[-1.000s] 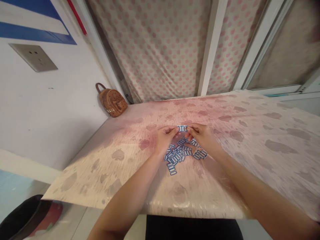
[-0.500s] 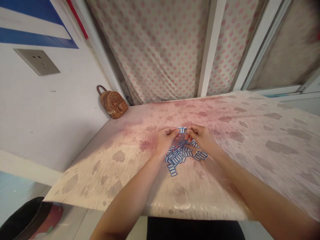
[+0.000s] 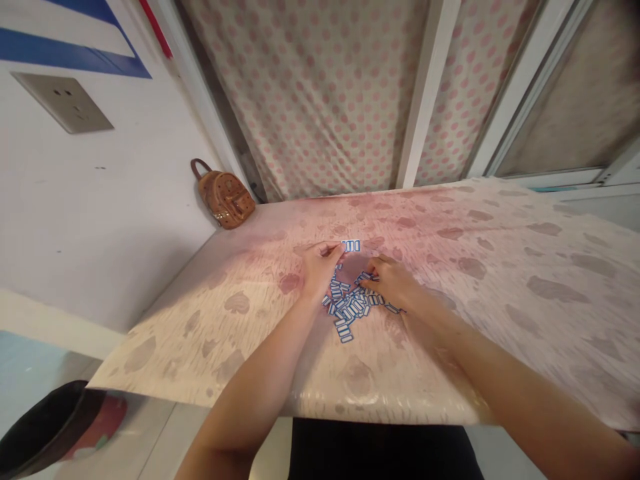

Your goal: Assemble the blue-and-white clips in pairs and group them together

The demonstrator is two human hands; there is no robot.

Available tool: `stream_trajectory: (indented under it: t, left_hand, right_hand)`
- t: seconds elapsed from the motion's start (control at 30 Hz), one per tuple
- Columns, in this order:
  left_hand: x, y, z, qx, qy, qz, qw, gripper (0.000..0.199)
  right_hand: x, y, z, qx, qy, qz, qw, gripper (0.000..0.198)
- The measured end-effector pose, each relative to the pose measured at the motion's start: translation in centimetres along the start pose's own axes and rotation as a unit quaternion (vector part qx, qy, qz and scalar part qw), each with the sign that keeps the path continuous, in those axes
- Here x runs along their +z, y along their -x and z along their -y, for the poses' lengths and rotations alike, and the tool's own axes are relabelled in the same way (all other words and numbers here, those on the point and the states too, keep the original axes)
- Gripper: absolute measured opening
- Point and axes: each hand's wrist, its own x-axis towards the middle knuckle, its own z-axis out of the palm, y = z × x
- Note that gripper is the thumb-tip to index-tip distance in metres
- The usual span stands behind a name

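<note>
My left hand point(image 3: 320, 265) is closed in a pinch on a short strip of small white pieces with blue borders point(image 3: 351, 246), held out past its fingertips to the right. Below and between the hands lies a loose pile of the same blue-and-white pieces point(image 3: 354, 303) on the table. At the pile's upper right edge, my right hand point(image 3: 387, 280) has its fingers drawn together, touching the pieces there. Whatever sits between those fingertips is too small and hidden to make out. Some pieces are partly covered by both hands.
A patterned plastic cloth covers the table point(image 3: 500, 320). A small brown backpack point(image 3: 227, 199) leans in the corner against the wall at the far left. Dotted curtains point(image 3: 320, 100) hang behind the table's back edge. A dark open bin point(image 3: 55, 427) stands on the floor, lower left.
Both hands were together on the strip. Now my right hand has let it go and dropped down to the pile, while my left hand holds the strip alone, a little further left.
</note>
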Motion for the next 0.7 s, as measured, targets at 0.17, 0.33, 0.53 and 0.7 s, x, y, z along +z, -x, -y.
stream_trajectory:
  t: [0.17, 0.33, 0.53, 0.7]
  left_hand:
    - [-0.2, -0.3, 0.5, 0.005, -0.001, -0.01, 1.0, 0.018]
    - [-0.4, -0.5, 0.6, 0.012, 0.001, -0.009, 1.0, 0.021]
    - [-0.3, -0.4, 0.3, 0.007, 0.002, -0.009, 1.0, 0.017]
    - [-0.3, -0.3, 0.1, -0.004, -0.011, -0.008, 1.0, 0.02]
  right_hand:
    - [0.0, -0.1, 0.3, -0.017, -0.007, 0.002, 1.0, 0.006]
    - [-1.7, 0.1, -0.4, 0.041, -0.006, -0.075, 0.996, 0.011]
    - [-3.8, 1.1, -0.2, -0.041, -0.047, 0.135, 0.989, 0.013]
    - [-3.5, 1.6, 0.3, -0.061, -0.039, 0.148, 0.986, 0.023]
